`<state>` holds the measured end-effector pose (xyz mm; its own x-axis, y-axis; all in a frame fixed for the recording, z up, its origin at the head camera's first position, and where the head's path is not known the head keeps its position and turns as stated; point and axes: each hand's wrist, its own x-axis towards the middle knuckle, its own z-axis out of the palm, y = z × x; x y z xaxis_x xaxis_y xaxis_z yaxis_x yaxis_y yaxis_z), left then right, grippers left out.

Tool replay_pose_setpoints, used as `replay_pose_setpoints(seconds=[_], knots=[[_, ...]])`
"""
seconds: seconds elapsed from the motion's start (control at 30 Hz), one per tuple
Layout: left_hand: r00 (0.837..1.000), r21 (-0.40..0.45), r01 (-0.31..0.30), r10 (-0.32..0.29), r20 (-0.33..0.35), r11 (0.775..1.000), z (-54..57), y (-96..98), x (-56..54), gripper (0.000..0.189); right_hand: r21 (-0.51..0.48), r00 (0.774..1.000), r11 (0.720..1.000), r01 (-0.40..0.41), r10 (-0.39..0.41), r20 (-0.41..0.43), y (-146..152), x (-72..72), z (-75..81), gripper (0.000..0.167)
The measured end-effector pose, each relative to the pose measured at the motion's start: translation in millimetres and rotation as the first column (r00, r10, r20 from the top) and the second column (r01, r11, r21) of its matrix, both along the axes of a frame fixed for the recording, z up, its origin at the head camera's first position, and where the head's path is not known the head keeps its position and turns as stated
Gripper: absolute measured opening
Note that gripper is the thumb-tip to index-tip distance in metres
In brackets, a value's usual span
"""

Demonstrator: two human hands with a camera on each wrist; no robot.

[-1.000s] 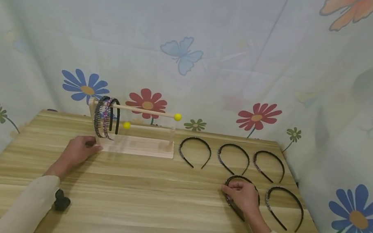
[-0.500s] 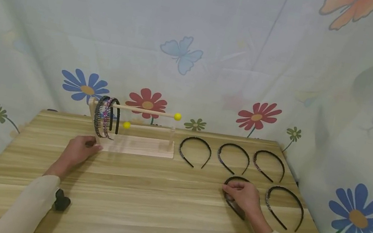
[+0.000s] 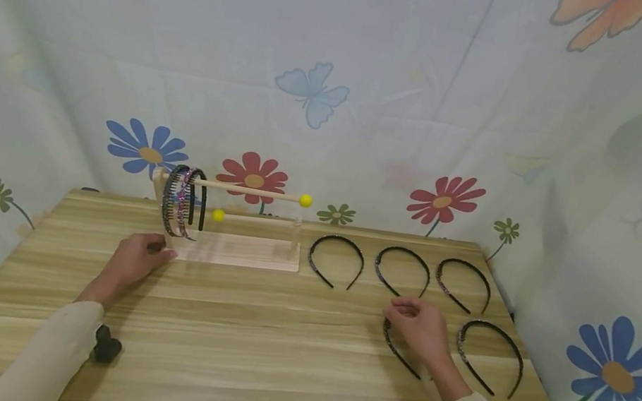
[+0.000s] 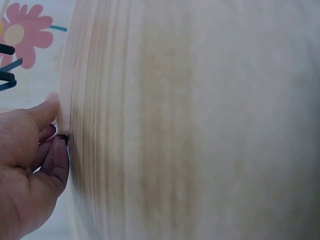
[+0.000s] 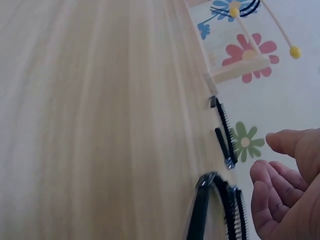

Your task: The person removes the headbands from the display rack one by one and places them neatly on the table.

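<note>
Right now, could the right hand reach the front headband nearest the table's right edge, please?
Probably yes: the right hand seems empty, that headband lies just to its right, and I see nothing between them.

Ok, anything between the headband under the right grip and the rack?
Nothing upright between that headband and the rack; just another headband lying flat on the table, right of the rack.

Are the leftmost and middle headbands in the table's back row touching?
Apart. The head view plainly shows a strip of tabletop between the leftmost headband and the middle headband, from top to tips.
</note>
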<state>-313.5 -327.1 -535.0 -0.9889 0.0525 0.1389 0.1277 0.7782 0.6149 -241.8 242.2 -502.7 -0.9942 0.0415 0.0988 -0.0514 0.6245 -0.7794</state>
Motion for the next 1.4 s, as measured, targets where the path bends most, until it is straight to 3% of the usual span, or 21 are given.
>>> replay_pose_setpoints(seconds=[0.23, 0.63, 1.13, 1.4], knots=[[1.0, -0.01, -0.003, 0.003, 0.004, 1.0, 0.9, -0.1, 0.7, 0.027, -0.074, 0.998, 0.995, -0.063, 0.061, -0.036, -19, -5.0, 11.0, 0.037], [1.0, -0.022, -0.001, 0.001, -0.008, 1.0, -2.3, -2.2, -0.9, 0.025, -0.1, 0.972, 0.98, -0.174, 0.155, -0.176, -63, -21.3, 27.2, 0.029], [1.0, -0.024, -0.009, 0.009, 0.001, 1.0, 2.6, 0.5, -0.3, 0.028, -0.151, 0.886, 0.915, -0.375, 0.305, -0.349, -129, -45.5, 52.3, 0.025], [1.0, -0.022, -0.005, 0.005, -0.007, 1.0, 0.1, -0.2, -1.5, 0.03, -0.181, 0.88, 0.895, -0.409, 0.333, -0.339, -169, -54.5, 64.5, 0.027]])
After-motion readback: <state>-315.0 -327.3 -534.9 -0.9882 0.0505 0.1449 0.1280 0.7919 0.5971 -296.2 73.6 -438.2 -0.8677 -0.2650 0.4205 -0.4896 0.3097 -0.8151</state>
